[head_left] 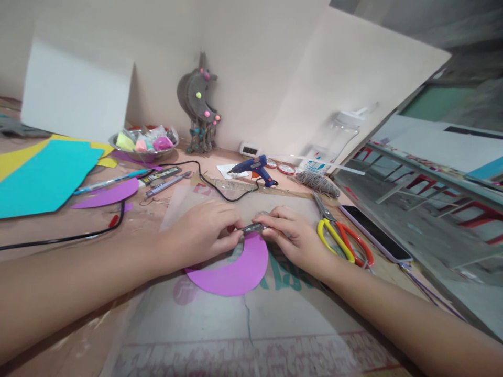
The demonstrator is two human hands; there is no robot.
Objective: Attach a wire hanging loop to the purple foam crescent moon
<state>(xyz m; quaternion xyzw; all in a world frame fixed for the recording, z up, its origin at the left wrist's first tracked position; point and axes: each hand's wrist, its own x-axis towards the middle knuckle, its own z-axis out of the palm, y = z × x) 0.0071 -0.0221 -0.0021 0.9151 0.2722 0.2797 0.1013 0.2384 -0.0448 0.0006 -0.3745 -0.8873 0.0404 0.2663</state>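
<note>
A purple crescent cut-out [239, 272], of paper or thin foam, lies flat on the printed sheet [188, 324] in front of me. At its upper tip is a short, narrow grey strip [253, 228] with lighter marks; its exact kind is hard to make out. My left hand [208, 230] pinches the strip's left end between thumb and fingers. From the other side, my right hand [293, 233] has its fingertips closed on the right end. The strip touches or just overlaps the crescent's tip.
Scissors [341, 241] and a phone [375, 233] lie to the right. Behind are a blue glue gun [255, 168] with its cord, grey yarn [317, 184] and a bottle [338, 136]. Coloured sheets [51, 178], pens and a metal bowl [145, 154] are left. A decorated grey moon [198, 97] stands behind.
</note>
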